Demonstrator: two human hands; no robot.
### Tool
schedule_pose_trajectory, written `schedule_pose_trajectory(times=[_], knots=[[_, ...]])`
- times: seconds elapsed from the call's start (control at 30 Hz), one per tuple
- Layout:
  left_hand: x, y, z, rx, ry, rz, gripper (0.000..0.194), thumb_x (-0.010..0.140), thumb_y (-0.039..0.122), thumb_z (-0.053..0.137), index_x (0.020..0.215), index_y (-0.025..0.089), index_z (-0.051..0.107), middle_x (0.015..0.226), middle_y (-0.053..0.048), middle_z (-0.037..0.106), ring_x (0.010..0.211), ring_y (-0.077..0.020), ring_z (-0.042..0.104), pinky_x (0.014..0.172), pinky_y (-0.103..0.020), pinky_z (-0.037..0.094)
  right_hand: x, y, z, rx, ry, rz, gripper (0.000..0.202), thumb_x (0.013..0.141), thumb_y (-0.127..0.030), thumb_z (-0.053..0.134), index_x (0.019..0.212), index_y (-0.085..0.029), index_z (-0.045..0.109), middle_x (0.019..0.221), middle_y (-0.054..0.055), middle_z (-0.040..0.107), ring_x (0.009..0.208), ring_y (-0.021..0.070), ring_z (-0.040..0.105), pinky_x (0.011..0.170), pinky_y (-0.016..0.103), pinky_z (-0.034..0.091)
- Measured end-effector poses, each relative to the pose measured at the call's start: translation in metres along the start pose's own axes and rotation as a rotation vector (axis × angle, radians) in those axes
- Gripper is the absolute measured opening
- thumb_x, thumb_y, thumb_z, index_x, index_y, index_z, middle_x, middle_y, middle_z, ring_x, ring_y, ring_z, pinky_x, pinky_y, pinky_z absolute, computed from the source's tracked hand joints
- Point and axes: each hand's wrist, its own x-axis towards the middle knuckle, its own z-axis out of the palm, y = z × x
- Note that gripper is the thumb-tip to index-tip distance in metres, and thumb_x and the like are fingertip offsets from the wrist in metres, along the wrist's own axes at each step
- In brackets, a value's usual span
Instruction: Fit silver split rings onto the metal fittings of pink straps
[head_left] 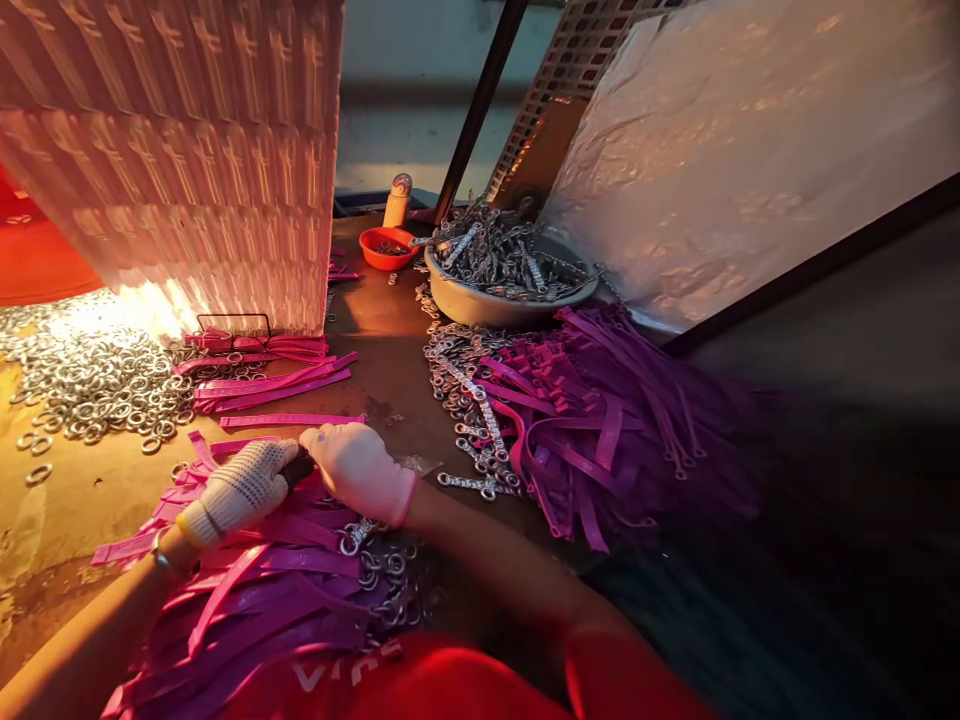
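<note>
My left hand (244,490), in a dotted knit glove, is closed round a dark handle-like piece (298,468); the rest of it is hidden. Touching it from the right, my right hand (360,470) in a pale glove has its fingers pressed together; what they pinch is too small to make out. Below both hands lies a heap of magenta straps (255,580), with metal rings and chain pieces (390,580) at its right side. A single magenta strap (289,421) lies just beyond the hands, and more straps (277,385) lie behind it.
Loose metal rings (112,380) are piled at the left, by a ribbed translucent panel (247,180). At the right are a basin (487,305) of chains and a large purple strap heap (600,430). Farther back stand an orange bowl (386,262) and a bottle (397,205).
</note>
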Motion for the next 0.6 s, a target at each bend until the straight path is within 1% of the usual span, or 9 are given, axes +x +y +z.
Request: schedule_pose_trajectory(times=[0.07,0.17,0.23,0.27,0.3,0.37,0.47,0.53,0.6], knots=[[-0.001,-0.003,0.001,-0.118,-0.019,-0.028,0.013,0.075,0.025,0.059,0.074,0.016,0.068,0.071,-0.004,0.066,0.062,-0.0148,0.054,0.06,-0.024,0.04,0.0,0.001,0.0,0.072,0.037,0.015,0.022,0.101,-0.019,0.04,0.113,-0.015,0.058,0.102,0.01,0.069,0.092,0.0227,0.066,0.077,0.032,0.046],[-0.008,-0.005,0.005,-0.383,-0.007,-0.15,0.03,0.083,0.043,0.058,0.079,0.014,0.066,0.057,-0.001,0.056,0.047,-0.0109,0.042,0.047,-0.022,0.033,0.001,-0.001,-0.002,0.172,0.076,0.055,0.033,0.101,-0.027,0.048,0.132,-0.014,0.051,0.113,0.012,0.069,0.103,0.0219,0.066,0.085,0.031,0.047],[-0.014,-0.006,0.009,-0.447,0.033,-0.192,0.038,0.086,0.051,0.056,0.083,0.014,0.065,0.053,0.002,0.05,0.042,-0.0094,0.036,0.043,-0.022,0.029,0.002,-0.005,-0.003,0.188,0.009,0.118,0.051,0.097,-0.035,0.058,0.141,-0.014,0.044,0.115,0.013,0.071,0.104,0.0239,0.067,0.084,0.031,0.048],[-0.016,-0.007,0.012,-0.435,0.06,-0.187,0.038,0.087,0.051,0.055,0.082,0.014,0.064,0.053,0.002,0.05,0.043,-0.0092,0.036,0.042,-0.021,0.028,0.003,-0.007,-0.004,0.178,-0.049,0.165,0.055,0.095,-0.038,0.06,0.142,-0.014,0.044,0.112,0.013,0.072,0.102,0.0252,0.069,0.082,0.032,0.049],[-0.018,-0.007,0.014,-0.41,0.084,-0.169,0.037,0.087,0.049,0.056,0.08,0.013,0.064,0.054,0.001,0.051,0.044,-0.0092,0.038,0.043,-0.021,0.029,0.004,-0.008,-0.004,0.16,-0.105,0.211,0.052,0.096,-0.04,0.059,0.139,-0.015,0.047,0.108,0.013,0.073,0.099,0.0262,0.07,0.079,0.032,0.05],[-0.019,-0.009,0.019,-0.358,0.123,-0.129,0.032,0.085,0.043,0.058,0.074,0.013,0.064,0.059,-0.001,0.055,0.049,-0.0093,0.041,0.046,-0.021,0.032,0.005,-0.01,-0.002,0.119,-0.17,0.252,0.036,0.099,-0.039,0.052,0.128,-0.017,0.055,0.1,0.012,0.075,0.092,0.0269,0.072,0.073,0.032,0.05],[-0.019,-0.012,0.022,-0.371,0.136,-0.109,0.028,0.082,0.038,0.059,0.069,0.013,0.061,0.061,-0.001,0.055,0.053,-0.0097,0.042,0.048,-0.021,0.032,0.007,-0.012,0.002,0.041,-0.177,0.135,0.028,0.1,-0.033,0.042,0.111,-0.014,0.059,0.091,0.014,0.074,0.086,0.028,0.072,0.07,0.032,0.05],[-0.02,-0.013,0.023,-0.431,0.105,-0.132,0.024,0.082,0.035,0.057,0.07,0.014,0.06,0.059,0.001,0.052,0.052,-0.0095,0.04,0.047,-0.021,0.03,0.008,-0.012,0.003,-0.007,-0.181,0.045,0.028,0.099,-0.032,0.042,0.107,-0.011,0.059,0.088,0.017,0.072,0.085,0.0296,0.072,0.069,0.033,0.05],[-0.022,-0.012,0.022,-0.49,0.096,-0.154,0.018,0.079,0.03,0.056,0.071,0.014,0.06,0.06,0.001,0.053,0.052,-0.0092,0.04,0.047,-0.02,0.03,0.01,-0.012,0.002,-0.027,-0.191,0.007,0.027,0.097,-0.031,0.044,0.106,-0.01,0.059,0.087,0.017,0.072,0.084,0.0306,0.072,0.067,0.034,0.05]])
